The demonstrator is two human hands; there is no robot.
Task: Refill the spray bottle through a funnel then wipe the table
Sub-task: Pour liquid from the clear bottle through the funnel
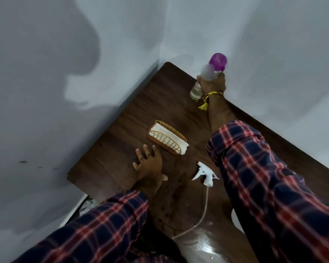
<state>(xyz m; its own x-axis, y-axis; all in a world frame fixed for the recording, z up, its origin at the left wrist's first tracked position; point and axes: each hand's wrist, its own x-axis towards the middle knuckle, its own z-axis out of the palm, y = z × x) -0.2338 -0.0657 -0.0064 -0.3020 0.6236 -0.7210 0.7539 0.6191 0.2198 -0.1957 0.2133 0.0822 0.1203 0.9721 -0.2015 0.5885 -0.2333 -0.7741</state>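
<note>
My right hand [213,83] is shut around a clear bottle with a purple cap [211,71] at the far right corner of the dark wooden table [122,130]. The bottle looks blurred and holds clear liquid. My left hand [148,166] rests flat and open on the table near its left edge. A white spray trigger head [204,173] with its long dip tube [201,215] lies on the table between my arms. A gold wire holder with a white folded cloth [168,139] stands in the table's middle. No funnel or spray bottle body is in sight.
Grey walls meet at a corner right behind the table. A wet, shiny patch [203,247] covers the near part of the table. My plaid sleeves hide much of the near table.
</note>
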